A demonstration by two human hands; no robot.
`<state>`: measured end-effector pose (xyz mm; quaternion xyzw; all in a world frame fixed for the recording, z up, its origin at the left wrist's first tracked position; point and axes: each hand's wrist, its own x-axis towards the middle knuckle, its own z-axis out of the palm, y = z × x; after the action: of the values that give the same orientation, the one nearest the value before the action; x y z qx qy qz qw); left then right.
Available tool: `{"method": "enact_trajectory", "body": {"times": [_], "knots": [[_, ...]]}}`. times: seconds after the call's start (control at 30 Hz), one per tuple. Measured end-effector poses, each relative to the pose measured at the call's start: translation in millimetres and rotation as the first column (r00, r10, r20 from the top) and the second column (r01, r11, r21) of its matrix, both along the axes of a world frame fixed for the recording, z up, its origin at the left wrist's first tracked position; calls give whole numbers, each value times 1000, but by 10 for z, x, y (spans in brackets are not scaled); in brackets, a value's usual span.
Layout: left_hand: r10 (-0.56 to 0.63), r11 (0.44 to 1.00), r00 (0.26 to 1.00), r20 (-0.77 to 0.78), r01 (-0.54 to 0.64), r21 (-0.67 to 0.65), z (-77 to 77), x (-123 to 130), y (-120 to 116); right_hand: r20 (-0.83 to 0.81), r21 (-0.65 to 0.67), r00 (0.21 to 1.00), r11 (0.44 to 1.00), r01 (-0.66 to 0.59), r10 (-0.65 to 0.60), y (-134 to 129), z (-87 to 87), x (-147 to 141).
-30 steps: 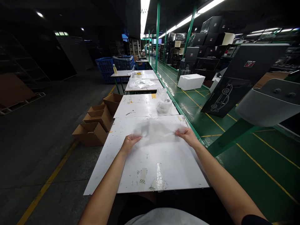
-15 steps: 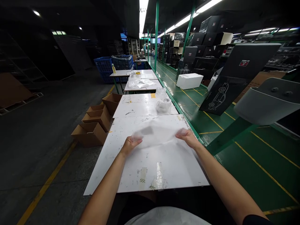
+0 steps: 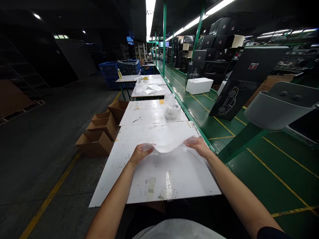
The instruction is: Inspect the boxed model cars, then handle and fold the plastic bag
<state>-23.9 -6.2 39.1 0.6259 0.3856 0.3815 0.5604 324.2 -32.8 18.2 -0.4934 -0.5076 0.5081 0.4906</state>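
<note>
on the scuffed white workbench [image 3: 179, 179] — a thin clear plastic sheet [image 3: 165, 147] arches between the left hand [image 3: 141, 154] and right hand [image 3: 198, 147], each closed on one edge, held wide to keep it spread.

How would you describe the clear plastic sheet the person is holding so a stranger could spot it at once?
Start at the nearest white-topped table in the row. Over it, a translucent plastic sheet arches between the person's left hand and right hand. Unlike the crumpled plastic bundle on the next table, it is lifted in both hands.
</note>
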Motion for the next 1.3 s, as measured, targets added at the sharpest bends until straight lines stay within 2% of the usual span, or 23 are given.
{"method": "enact_trajectory", "body": {"times": [0.1, 0.2, 0.33, 0.37, 0.43, 0.5, 0.57, 0.7, 0.8, 0.87, 0.9, 0.97, 1.03, 1.13, 1.2, 1.3], "knots": [[109, 994, 994, 33, -108, -25, -43, 61, -17, -25, 1, 1000, 1000, -3, 3, -17, 20, -26], [232, 971, 968, 98, -237, 42, -104, 104, -14, -44, 27, 999, 1000, -4, 5, -21, 16, -58], [368, 919, 905, 213, -389, 61, -164, 92, -1, -117, -44, 987, 994, 103, -108, 0, -44, -83], [365, 923, 906, 212, -383, 47, -170, 79, -2, -123, -57, 986, 992, 110, -116, 4, -55, -85], [292, 954, 940, 178, -298, 9, -168, 54, -10, -129, -63, 987, 994, 91, -98, 0, -57, -88], [199, 980, 972, 128, -195, -47, -156, 41, -20, -134, -58, 989, 997, 51, -58, -19, -26, -94], [153, 987, 982, 107, -147, -66, -141, 48, -24, -124, -42, 992, 999, -7, 2, -45, 21, -108], [168, 985, 980, 111, -170, 11, -125, 106, -8, -114, 6, 992, 998, -55, 55, -55, 59, -155], [306, 952, 951, 48, -306, -8, -120, 149, 1, -114, -27, 991, 998, 62, -64, -4, 19, -189], [412, 911, 909, 63, -412, -4, -117, 153, -3, -115, -38, 982, 988, 149, -152, 31, -2, -201], [425, 904, 901, 91, -427, 9, -116, 143, -8, -118, -30, 980, 987, 158, -161, 41, -5, -200], [351, 934, 927, 132, -356, 23, -116, 96, -19, -112, -6, 990, 996, 85, -86, 41, 9, -183], [219, 975, 965, 147, -221, 1, -118, 23, -24, -93, -5, 995, 1000, -30, 29, 18, 34, -143], [104, 993, 985, 137, -96, -66, -122, -74, -7, -65, -15, 990, 992, -128, 127, -20, 69, -65], [117, 992, 988, 99, -112, -56, -123, -92, 19, -43, 0, 988, 989, -146, 146, -29, 80, -27], [234, 972, 972, 35, -234, 5, -126, -41, 57, -9, 25, 994, 993, -112, 112, -18, 82, -16]]}}
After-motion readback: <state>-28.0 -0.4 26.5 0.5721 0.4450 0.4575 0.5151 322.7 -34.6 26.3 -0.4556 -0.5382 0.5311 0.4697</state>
